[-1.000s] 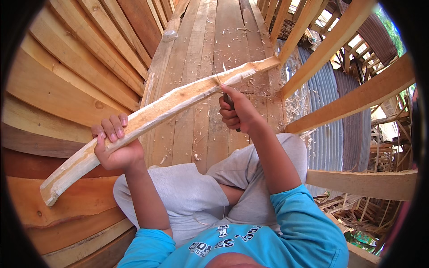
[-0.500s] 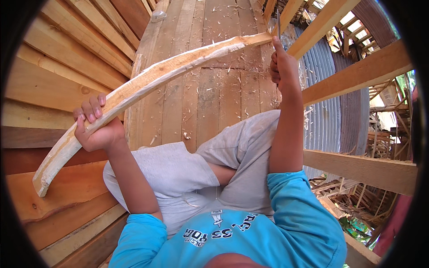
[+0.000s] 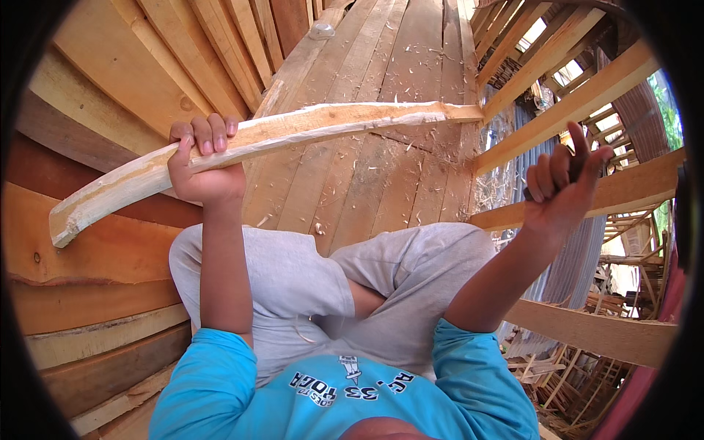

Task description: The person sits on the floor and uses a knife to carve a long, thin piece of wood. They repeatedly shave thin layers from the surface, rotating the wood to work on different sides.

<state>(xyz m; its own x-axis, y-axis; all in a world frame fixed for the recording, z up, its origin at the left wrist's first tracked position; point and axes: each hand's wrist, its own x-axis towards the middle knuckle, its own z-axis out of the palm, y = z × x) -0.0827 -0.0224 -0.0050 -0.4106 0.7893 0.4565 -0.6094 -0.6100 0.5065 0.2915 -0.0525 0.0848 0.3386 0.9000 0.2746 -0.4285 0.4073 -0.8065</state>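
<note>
Item: long, slightly curved piece of wood (image 3: 330, 119), pale whitish edges, tan upper face; lies slantwise above the board floor (image 3: 359, 187), from the left side to the slatted rail (image 3: 565, 143) on the right. Its far end meets the rail in view; actual contact cannot be told.

Left hand (image 3: 205, 161): closed firmly around the wood nearer its left end, four fingers over the top, thumb on the near side.

Right hand (image 3: 561, 183): raised at the right, well apart from the wood; forefinger extended upward, other fingers curled closed around a dark object (image 3: 528, 194), of which only a small end shows; its kind cannot be told from that.

Surroundings: pale shavings (image 3: 320, 229), scattered on the floor; clear round container (image 3: 321, 31), at the far end beside the planks (image 3: 110, 242) stacked along the left; corrugated metal sheet (image 3: 572, 271) and scrap wood (image 3: 565, 381), beyond the rail.

Wearer: seated, legs folded, grey trousers (image 3: 293, 271), blue printed shirt (image 3: 484, 389)
</note>
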